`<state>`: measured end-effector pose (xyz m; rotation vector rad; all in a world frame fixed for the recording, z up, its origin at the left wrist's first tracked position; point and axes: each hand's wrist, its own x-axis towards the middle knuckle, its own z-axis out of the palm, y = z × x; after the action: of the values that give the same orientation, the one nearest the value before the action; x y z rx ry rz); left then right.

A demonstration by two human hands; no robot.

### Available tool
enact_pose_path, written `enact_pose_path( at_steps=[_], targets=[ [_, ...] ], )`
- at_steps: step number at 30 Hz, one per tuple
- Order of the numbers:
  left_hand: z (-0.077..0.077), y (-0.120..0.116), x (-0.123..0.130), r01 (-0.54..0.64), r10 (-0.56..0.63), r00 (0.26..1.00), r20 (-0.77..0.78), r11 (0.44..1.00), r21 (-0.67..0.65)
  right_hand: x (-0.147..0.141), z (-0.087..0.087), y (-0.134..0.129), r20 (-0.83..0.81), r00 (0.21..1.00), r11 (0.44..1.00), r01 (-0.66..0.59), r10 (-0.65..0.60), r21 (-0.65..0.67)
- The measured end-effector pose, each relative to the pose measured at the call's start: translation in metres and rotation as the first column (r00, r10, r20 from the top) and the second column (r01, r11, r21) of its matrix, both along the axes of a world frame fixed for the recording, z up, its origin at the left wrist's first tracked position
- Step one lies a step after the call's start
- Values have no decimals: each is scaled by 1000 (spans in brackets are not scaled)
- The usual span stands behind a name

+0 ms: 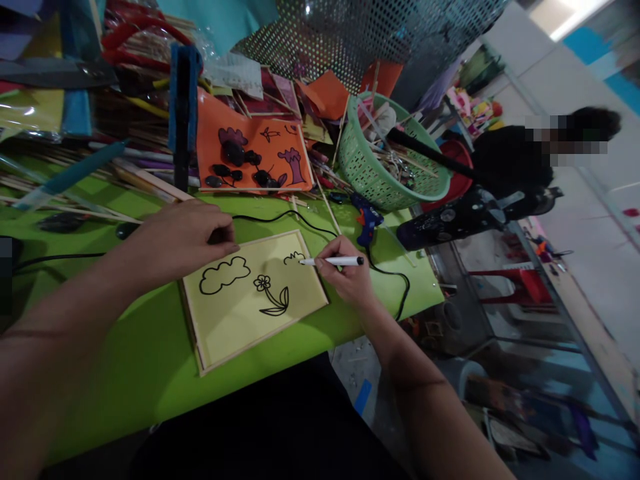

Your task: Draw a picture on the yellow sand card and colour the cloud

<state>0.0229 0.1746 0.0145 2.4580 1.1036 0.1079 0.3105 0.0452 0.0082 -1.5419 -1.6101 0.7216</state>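
"State of the hands?"

"The right hand (353, 277) pinched a smooth white marker (337, 261) between thumb and fingers, its tip at a short scalloped line (294, 257). The left hand (193, 233) was loosely curled, a gap showing below its knuckles, fingertips at the far edge of the yellow sheet (230, 333)."

"Position and make of that sheet?"

"Flat near the near edge of the green tabletop (400, 293), slightly skewed, bordered by thin wooden strips (265, 338). In black line it bore a lobed cloud (225, 275) and a five-petalled flower (270, 297) with pointed leaves."

"Beyond the hands?"

"A blue glue gun (369, 220) was noted near the right hand, toward the tabletop's right end, with a thin black cable (407, 287). Past the yellow sheet, an orange sheet (280, 143) carried rounded, glossy dark pieces (234, 153). Right of that, a perforated green plastic basket (370, 180) held sticks."

"Outermost?"

"Red-handled scissors (145, 23) at far left; a dark-clothed person (515, 157) beyond the tabletop's right end."
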Motion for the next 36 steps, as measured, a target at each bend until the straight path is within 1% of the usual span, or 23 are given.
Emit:
enact_pose_path(
  at_steps=[7, 15, 24, 30, 36],
  targets=[
    [4, -1, 2, -1, 1, 1000, -7, 1000, -18, -1, 2, 0, 8, 1000, 1000, 5, -5, -8],
    [0, 0, 0, 3, -3, 1000, -5, 1000, 8, -1, 2, 0, -3, 1000, 1000, -3, 3, -13],
    [5, -1, 2, 6, -6, 1000, 2, 1000, -12, -1, 0, 1, 14, 1000, 1000, -3, 3, -6],
    [2, 0, 0, 20, -19, 1000, 22, 1000, -12, 0, -3, 3, 22, 1000, 1000, -5, 5, 2],
    [3, -2, 0, -13, 13, 1000, 3, 1000, -23, -1, -1, 3, 20, 1000, 1000, -10, 10, 10]
  ],
)
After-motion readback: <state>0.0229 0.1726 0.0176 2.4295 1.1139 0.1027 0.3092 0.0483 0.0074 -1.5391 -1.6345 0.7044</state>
